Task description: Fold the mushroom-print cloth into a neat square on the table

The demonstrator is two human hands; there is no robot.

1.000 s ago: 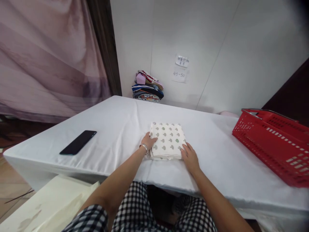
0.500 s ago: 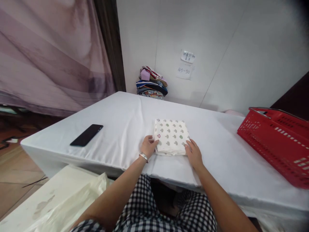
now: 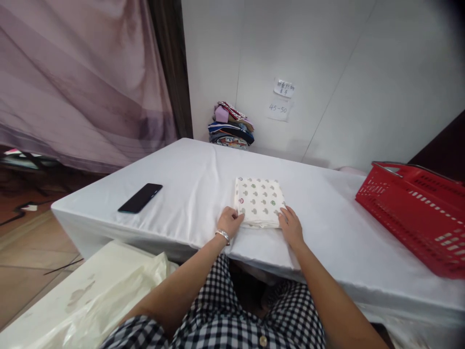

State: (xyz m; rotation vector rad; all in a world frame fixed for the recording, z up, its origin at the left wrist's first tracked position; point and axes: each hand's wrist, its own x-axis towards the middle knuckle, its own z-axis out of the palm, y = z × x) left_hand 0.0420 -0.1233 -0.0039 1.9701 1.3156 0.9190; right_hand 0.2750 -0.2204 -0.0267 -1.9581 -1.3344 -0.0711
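A folded white cloth (image 3: 260, 199) with rows of grey mushroom prints and a few red and green ones lies flat near the table's front edge. At its front left corner, my left hand (image 3: 230, 222) has its thumb on the fabric and its other fingers curled in at the side. My right hand (image 3: 291, 227) grips the front right corner, fingertips over the edge. Part of the fingers of both hands is hidden. A silver bracelet (image 3: 223, 235) circles my left wrist.
The table (image 3: 196, 194) wears a white cover. A black phone (image 3: 140, 198) lies on its left, a red basket (image 3: 414, 213) stands on its right. Folded clothes (image 3: 231, 126) are stacked by the wall at the back. A pale surface with a plastic bag (image 3: 119, 291) is at lower left.
My left hand has closed in a little around the cloth's left corner. The cloth has barely moved; the whole view has shifted slightly.
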